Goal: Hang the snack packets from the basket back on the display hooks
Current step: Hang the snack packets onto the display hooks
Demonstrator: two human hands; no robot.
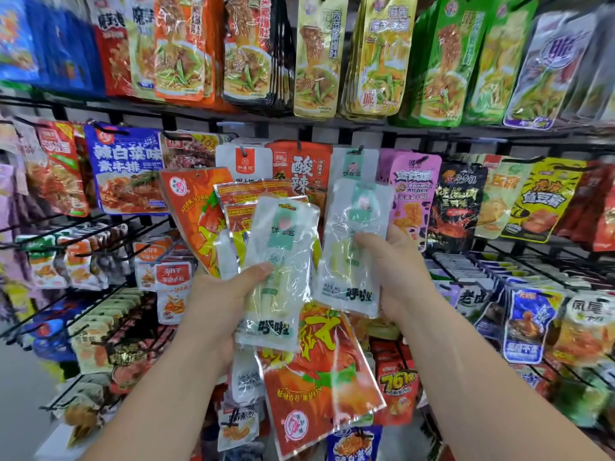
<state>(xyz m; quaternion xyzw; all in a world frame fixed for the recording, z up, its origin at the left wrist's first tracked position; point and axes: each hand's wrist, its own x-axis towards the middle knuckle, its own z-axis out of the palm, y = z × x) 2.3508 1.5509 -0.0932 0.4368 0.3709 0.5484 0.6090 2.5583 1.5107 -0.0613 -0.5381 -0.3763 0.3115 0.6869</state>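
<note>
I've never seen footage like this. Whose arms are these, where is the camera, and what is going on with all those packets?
There is no machine here. These are a person's two bare arms, filmed by one wide-angle camera worn on the head, looking forward and down. That is why the edges bend. In front stands a shop rack whose black hooks carry rows of hanging snack packets. The left hand grips a bundle: a clear green-labelled packet in front and orange-red packets behind. The right hand pinches a single clear packet of the same kind, held up just below a matching packet that already hangs on the rack. The basket is not in view.
</note>
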